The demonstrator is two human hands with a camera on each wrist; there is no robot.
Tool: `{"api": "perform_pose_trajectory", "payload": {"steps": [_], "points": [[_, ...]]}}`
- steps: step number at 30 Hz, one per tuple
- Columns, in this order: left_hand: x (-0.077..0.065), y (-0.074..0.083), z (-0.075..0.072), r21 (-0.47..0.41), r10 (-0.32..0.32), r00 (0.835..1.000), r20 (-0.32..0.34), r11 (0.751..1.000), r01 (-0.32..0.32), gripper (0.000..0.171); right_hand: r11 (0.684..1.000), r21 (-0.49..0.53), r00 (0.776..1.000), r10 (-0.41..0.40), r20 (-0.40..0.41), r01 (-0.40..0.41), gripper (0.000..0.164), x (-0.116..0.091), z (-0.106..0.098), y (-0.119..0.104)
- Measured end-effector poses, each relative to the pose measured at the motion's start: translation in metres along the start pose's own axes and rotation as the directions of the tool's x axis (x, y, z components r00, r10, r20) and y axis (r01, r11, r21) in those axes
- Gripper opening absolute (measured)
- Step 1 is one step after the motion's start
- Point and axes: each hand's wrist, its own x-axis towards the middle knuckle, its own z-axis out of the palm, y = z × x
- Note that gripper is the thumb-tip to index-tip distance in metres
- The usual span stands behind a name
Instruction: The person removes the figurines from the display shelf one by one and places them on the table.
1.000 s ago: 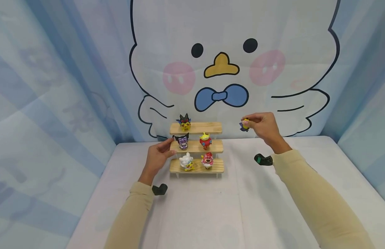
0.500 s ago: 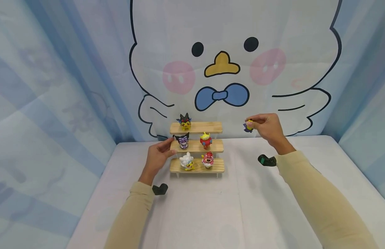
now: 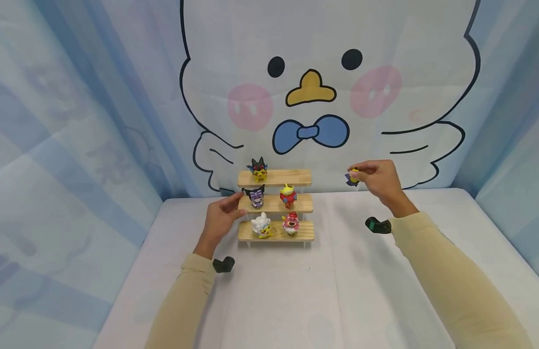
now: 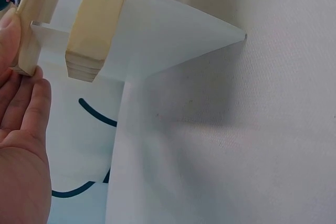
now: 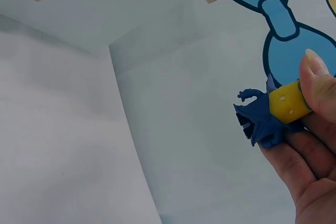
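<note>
Yellow and dark blue, the small figure (image 5: pixel 273 113) is pinched in the right hand (image 3: pixel 380 180), with the thumb pressed on its yellow part and fingers beneath. Seen from the head, it is right of centre in the frame, in front of the pale printed cloth (image 3: pixel 309 157) and off the table (image 3: pixel 322 291).

Three planks of pale wood make up the stepped shelf (image 3: pixel 293 177), at the middle of the frame and well apart from the figure. Its left end belongs to the left hand (image 3: pixel 221 219), which grips the middle plank with the thumb above and fingers below, as the left wrist view shows.

What seems to matter most is the line between figure and shelf: the figure juts from the left side of the right hand, facing the planks' right ends, about level in the frame with the top plank. The right hand is the nearer one to those ends. In the right wrist view the figure's long axis is tilted, close to sideways, its blue end pointing lower left and its yellow end tucked into the grip; to stand upright, it would probably need turning. On the top plank, a black-eared figure (image 3: pixel 258 169) stands toward the left end, away from the right hand.
</note>
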Motion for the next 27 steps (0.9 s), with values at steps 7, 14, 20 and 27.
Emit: {"api": "perform_pose_trajectory", "payload": {"steps": [7, 14, 20, 27], "points": [[0.0, 0.0, 0.001, -0.006, -0.007, 1.0, 0.008, 1.0, 0.007, 0.056, 0.999, 0.036, 1.0, -0.005, -0.009, 0.005, 0.029, -0.001, -0.003, 0.006], [0.002, 0.001, 0.0, 0.006, -0.011, 1.0, 0.006, 1.0, 0.011, 0.055, 1.0, 0.029, 1.0, 0.011, -0.002, -0.011, 0.031, 0.0, -0.006, 0.008], [0.002, 0.004, 0.0, 0.009, -0.007, 1.0, 0.004, 1.0, 0.007, 0.054, 0.998, -0.015, 0.998, 0.059, -0.011, -0.059, 0.031, 0.0, -0.009, 0.01], [-0.001, 0.003, 0.001, 0.004, -0.024, 1.0, 0.002, 1.0, 0.024, 0.055, 0.995, -0.032, 0.996, 0.093, -0.005, -0.093, 0.032, -0.004, -0.01, 0.014]]}}
